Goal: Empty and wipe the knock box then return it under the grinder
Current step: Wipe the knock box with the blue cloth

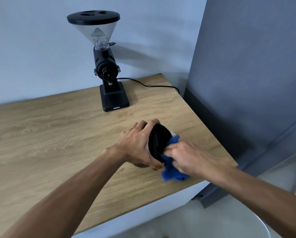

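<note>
- L hand (137, 145) grips knock box (158, 143), tilted on counter (58, 134), mouth to 3 o'clock.
- R hand (183, 157) clenches blue cloth (171, 170) at box mouth.
- Grinder (107, 71) at 11 o'clock, well apart.

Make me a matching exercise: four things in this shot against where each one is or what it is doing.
1. knock box
2. cloth
3. grinder
4. power cord

A. trails toward the counter's right edge
B. stands at the back by the wall
C. held tilted by the left hand
D. bunched in the right hand

Pairs: 1-C, 2-D, 3-B, 4-A
</note>
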